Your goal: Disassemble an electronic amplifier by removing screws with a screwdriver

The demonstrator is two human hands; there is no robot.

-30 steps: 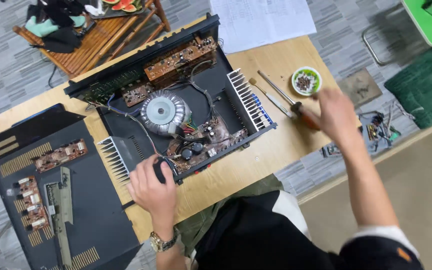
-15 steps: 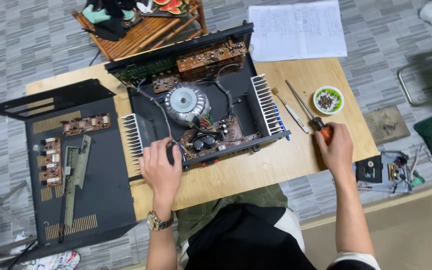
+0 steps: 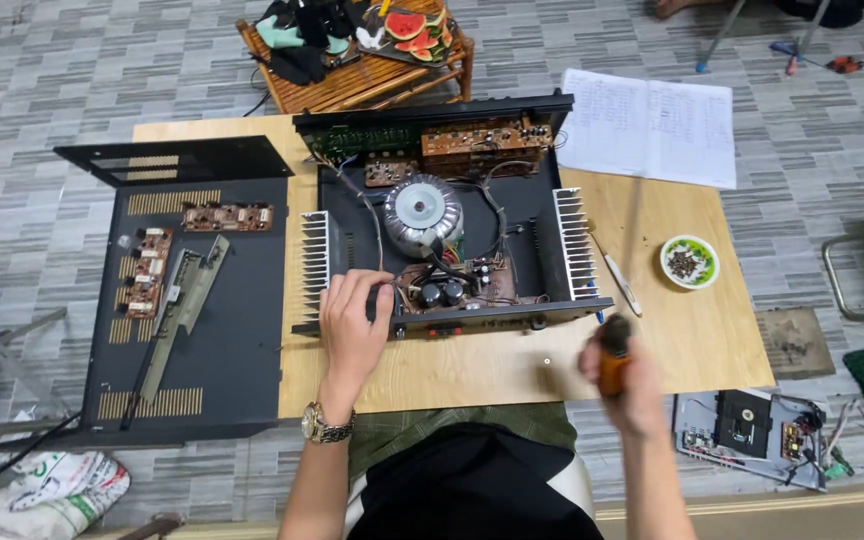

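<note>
The left hand (image 3: 352, 320) lies flat on the front left corner of the open amplifier chassis (image 3: 447, 225), its fingers (image 3: 364, 283) spread and released, gripping nothing, their tips reaching in toward the small circuit board with two dark capacitors (image 3: 444, 291) just to the right of them. Further in from those fingertips sits the round silver toroidal transformer (image 3: 422, 212), and just to their left stands the ribbed left heat sink (image 3: 313, 262). A metal wristwatch (image 3: 327, 427) circles the wrist below. The right hand (image 3: 620, 380) is raised above the wooden table (image 3: 472, 370), near its front edge and to the right of the chassis, its fingers (image 3: 642, 395) clenched around the orange handle of a screwdriver (image 3: 613, 362); the handle's dark cap pokes up out of the fist, and the shaft is only a faint blur rising away from it. Beyond that fist a white pen-like tool (image 3: 620, 283) lies on the table just beside the right heat sink (image 3: 574, 243), and up to the right of the knuckles stands a small green-rimmed bowl of screws (image 3: 689, 262). Far to the left of the left hand rests the removed black cover (image 3: 192, 290) with loose boards on it
</note>
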